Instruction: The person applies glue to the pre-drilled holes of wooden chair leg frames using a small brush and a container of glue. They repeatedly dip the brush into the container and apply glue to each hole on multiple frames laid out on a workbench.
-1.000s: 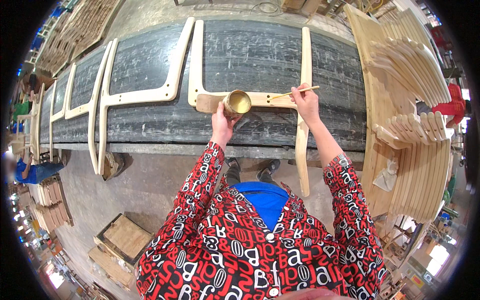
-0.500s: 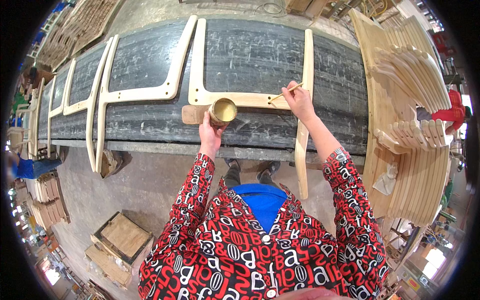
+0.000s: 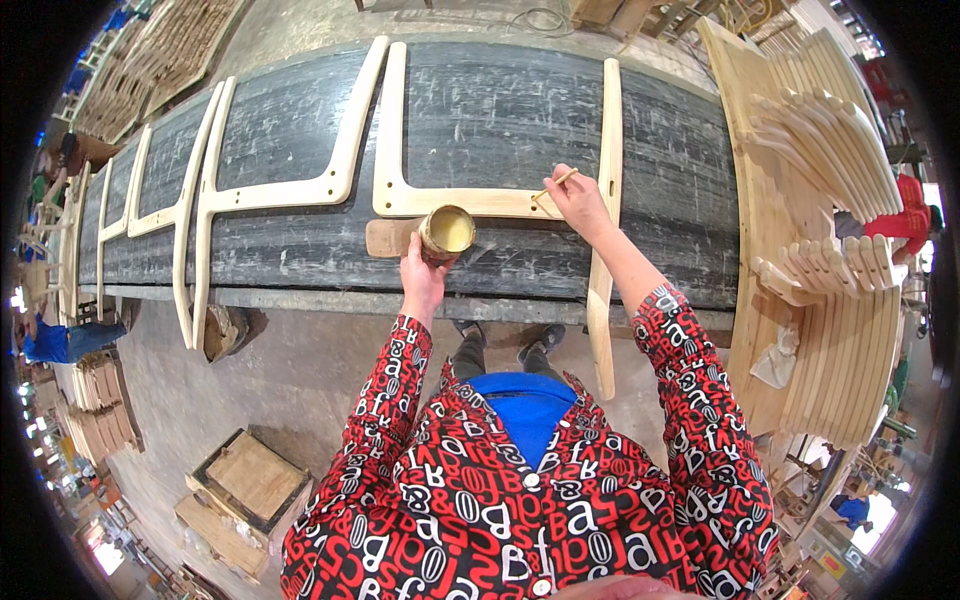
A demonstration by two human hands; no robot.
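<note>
My left hand is closed around a round can of pale yellow, glue-like liquid, held over the near side of the dark bench. A flat, rounded wooden piece sticks out to the can's left; whether it is joined to the can I cannot tell. Between the fingers of my right hand is a thin wooden stick. Its lower end is at the small dark holes near the right end of the crossbar of a pale wooden chair frame. That frame lies flat, its right leg reaching past the bench's near edge.
More wooden frames lie along the dark bench to the left. Stacked curved wooden parts stand at the right. A box with a wooden top sits on the floor at lower left. Other people are in the background.
My right hand has shifted slightly left, and the stick is held more steeply at the holes. My left hand still holds the can in nearly the same place.
</note>
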